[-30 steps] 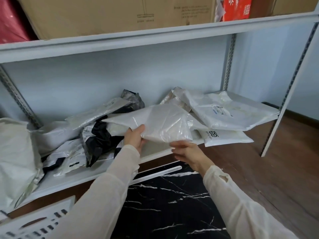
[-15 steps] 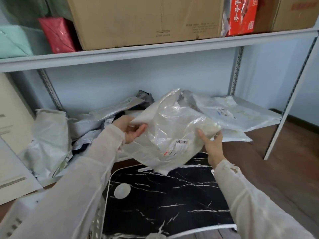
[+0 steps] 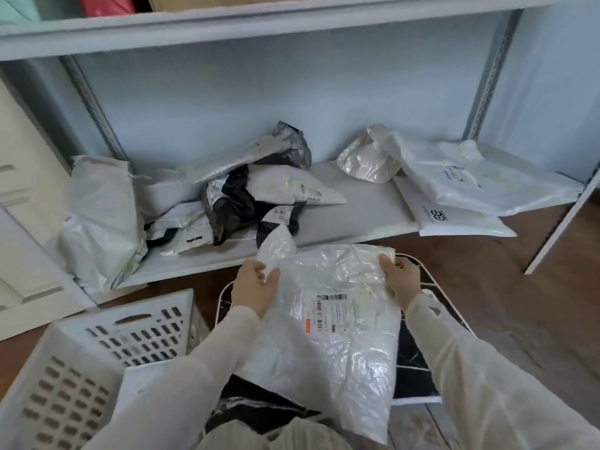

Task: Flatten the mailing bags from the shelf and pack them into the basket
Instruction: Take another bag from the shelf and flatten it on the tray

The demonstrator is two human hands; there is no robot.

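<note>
Head view: a crinkled white mailing bag (image 3: 334,323) is held over a black marbled board (image 3: 418,362) on the floor, in front of the shelf (image 3: 357,203). The left hand (image 3: 255,289) pinches the bag's upper left corner, where a loose flap stands up; the right hand (image 3: 401,282) is curled round the upper right edge. From these 2 grips the bag hangs down and toward the person, its label facing up and its lower end reaching the bottom of the picture.

The thin, slick film could slip out of either pinch if it is tugged taut, and the bag would then sag to one side. Trapped air or creases are likely to be left in if it is pressed flat unevenly, and the raised flap may be folded under. It cannot be told whether the lower end rests on the board.

The white slotted basket (image 3: 81,362) stands to the left, just beside the left forearm, with 1 pale bag apparently inside. More mailing bags (image 3: 246,196) are heaped on the shelf, so much of the task is judged to remain.
</note>
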